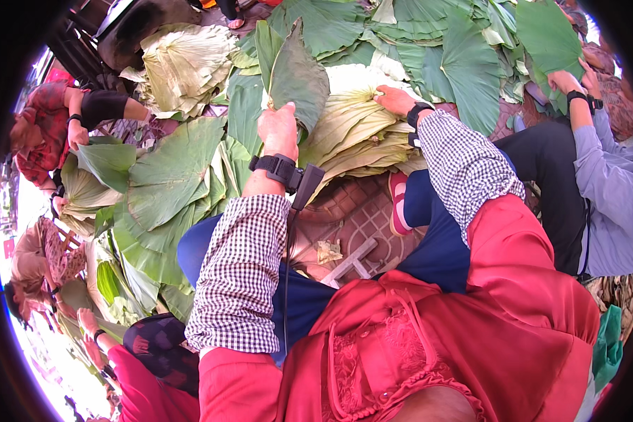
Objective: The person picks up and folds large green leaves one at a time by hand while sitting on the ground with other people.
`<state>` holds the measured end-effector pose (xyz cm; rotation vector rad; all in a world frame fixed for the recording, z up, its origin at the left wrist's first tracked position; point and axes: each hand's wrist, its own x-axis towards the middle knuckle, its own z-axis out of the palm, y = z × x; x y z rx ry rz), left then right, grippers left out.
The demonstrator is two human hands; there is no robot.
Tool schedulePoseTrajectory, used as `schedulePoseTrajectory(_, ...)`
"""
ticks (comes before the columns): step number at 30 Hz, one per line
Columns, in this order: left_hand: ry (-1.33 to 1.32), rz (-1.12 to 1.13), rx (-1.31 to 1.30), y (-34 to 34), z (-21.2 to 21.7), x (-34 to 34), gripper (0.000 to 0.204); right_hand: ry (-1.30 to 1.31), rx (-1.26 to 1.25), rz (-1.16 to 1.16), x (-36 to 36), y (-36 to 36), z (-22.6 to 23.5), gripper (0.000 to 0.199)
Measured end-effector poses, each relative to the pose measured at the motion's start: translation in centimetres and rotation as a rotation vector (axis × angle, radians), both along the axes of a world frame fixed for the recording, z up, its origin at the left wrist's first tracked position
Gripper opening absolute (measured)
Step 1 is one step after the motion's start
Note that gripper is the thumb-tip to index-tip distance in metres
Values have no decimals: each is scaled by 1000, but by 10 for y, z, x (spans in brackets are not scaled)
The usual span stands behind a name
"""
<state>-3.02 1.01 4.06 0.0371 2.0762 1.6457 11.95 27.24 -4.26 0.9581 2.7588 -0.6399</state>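
My left hand is closed around the base of a folded green lotus leaf, which stands up from the fist. In front of me lies a stack of pale yellow-green lotus leaves, fanned out in layers. At the right side of this stack is my right hand, its fingers closed on the edge of the top pale leaf. A black strap with a small device sits on my left wrist, and another black strap is on the right. Both forearms wear checked sleeves.
Large green leaves spread across the far side, with more green leaves at the left. Another pale leaf stack stands far left. Co-workers sit close on both sides, one in a grey-blue shirt. Brick paving shows between my knees.
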Motion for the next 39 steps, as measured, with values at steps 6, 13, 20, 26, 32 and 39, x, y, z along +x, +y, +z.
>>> schedulePoseTrajectory(6,-85,13,83,-2,6,7,35,103,-100,-30,-11,5,-9,51)
schedulePoseTrajectory(13,13,29,10,1,0,5,37,152,-157,-93,-14,-12,2,35)
schedulePoseTrajectory(20,50,37,-52,2,11,4,39,87,-201,112,-5,-43,39,21)
schedulePoseTrajectory(26,57,46,-90,-6,7,-1,38,-142,-234,449,-6,-98,76,23)
schedulePoseTrajectory(32,113,-25,-86,-2,5,3,41,-108,207,231,-9,-96,77,40)
schedulePoseTrajectory(39,291,-140,-238,-2,14,9,40,-126,58,326,10,-97,47,57)
